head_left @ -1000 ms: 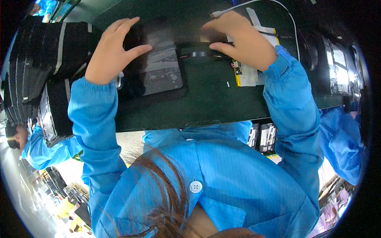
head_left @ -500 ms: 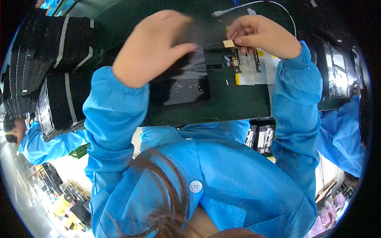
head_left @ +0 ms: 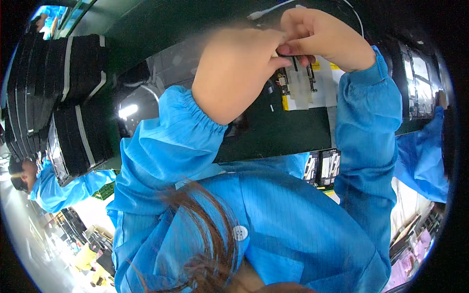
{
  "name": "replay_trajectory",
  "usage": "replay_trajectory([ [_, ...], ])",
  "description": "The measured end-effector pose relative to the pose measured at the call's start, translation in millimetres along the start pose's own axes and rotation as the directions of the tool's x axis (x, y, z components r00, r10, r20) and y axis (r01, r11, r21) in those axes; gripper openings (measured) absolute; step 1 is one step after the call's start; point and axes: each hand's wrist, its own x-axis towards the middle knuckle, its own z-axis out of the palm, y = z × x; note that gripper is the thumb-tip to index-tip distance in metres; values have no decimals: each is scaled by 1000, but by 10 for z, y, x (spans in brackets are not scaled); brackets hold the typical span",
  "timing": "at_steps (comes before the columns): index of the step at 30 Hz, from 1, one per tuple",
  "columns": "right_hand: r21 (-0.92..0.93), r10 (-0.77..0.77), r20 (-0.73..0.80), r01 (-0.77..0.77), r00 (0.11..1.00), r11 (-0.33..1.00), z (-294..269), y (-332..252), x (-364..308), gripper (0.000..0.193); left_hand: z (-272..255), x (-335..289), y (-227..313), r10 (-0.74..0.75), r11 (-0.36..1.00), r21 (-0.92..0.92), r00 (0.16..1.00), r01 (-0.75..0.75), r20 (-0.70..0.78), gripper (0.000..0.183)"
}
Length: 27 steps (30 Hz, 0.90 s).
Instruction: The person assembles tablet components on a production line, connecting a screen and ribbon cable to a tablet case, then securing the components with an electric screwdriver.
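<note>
My left hand (head_left: 239,71) reaches across to the right, its thumb and fingertips meeting the fingers of my right hand (head_left: 330,41). Motion smears its upper edge, and most of its fingers are hidden. My right hand is closed in a pinch at the same spot, above a flat electronic assembly (head_left: 301,85) with white panels, yellow edges and dark circuit strips. The small tan square that showed in the right fingers earlier is now covered by the hands. Beneath and left of my left hand lies a glossy black panel (head_left: 173,66) with bright reflections.
Stacks of black panels with pale strips (head_left: 80,132) stand at the left. A white cable (head_left: 261,13) curves along the far side. Shiny dark panels (head_left: 415,85) stand at the right, near another person's blue sleeve (head_left: 421,151). The dark green table's front edge (head_left: 273,155) runs before my body.
My left hand has moved right, from over the black panel to the fingertips of my right hand. The right hand stays in nearly the same place. The tan square has gone from sight.
</note>
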Motion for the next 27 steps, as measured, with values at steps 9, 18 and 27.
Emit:
replay_trajectory([
  [9,-3,-67,-139,68,988,998,46,102,21,24,-51,-110,-140,-15,984,179,995,-3,98,19],
  [18,-81,-51,-156,39,986,996,38,73,14,29,-101,-107,-92,-59,985,171,987,32,153,17],
  [27,-122,-52,-154,33,987,992,27,80,47,32,-114,-108,-126,-56,985,169,984,27,169,17],
])
